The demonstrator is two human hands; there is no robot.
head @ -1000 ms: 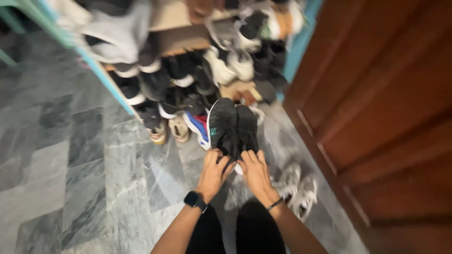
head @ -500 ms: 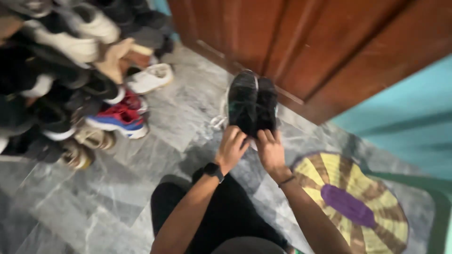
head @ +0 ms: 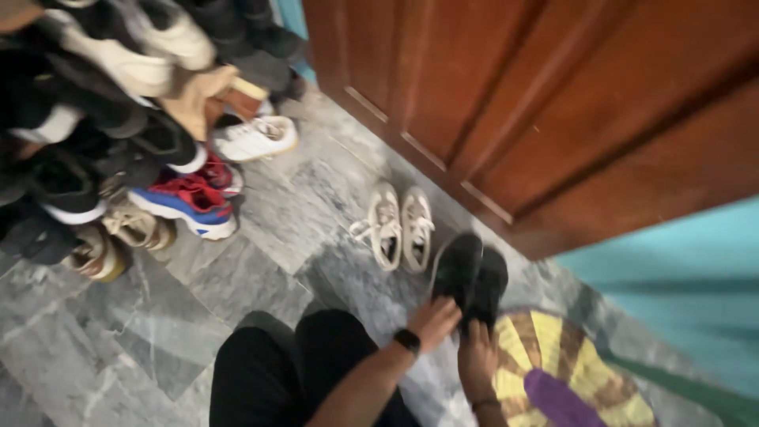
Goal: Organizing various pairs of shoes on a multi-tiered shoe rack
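Pair of shoes (head: 471,277) lies right of the sneakers (head: 401,225), seemingly touching the mat (head: 581,372).

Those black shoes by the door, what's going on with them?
A person crouched on the grey marble floor holds a pair of black shoes by their heels, the left hand on one and the right hand on the other. The pair sits low beside a round yellow and purple mat. A pair of white sneakers lies just beyond, before the wooden door, and a heap of shoes fills the left.
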